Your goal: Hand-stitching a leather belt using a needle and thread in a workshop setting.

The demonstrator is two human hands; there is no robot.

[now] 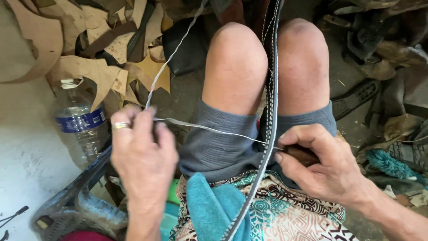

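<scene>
left hand (142, 151) fingers are pinching white thread (209, 129) taut; right hand (323, 167) is gripping a brown-handled tool (301, 154), steadying the stitched strap (269, 129).

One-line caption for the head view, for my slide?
Left hand pulls white thread taut from a dark stitched strap; right hand grips a brown tool handle.

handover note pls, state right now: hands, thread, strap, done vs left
Left hand: pinching the white thread, pulled taut; the other end runs up past the knees.
Right hand: grips a dark-handled tool at the strap, where the thread meets it.
Strap: dark, held between the knees, running over the lap cloth.
Done: white stitching shows along the strap's edges.
Left: cannot tell how much remains.
</scene>
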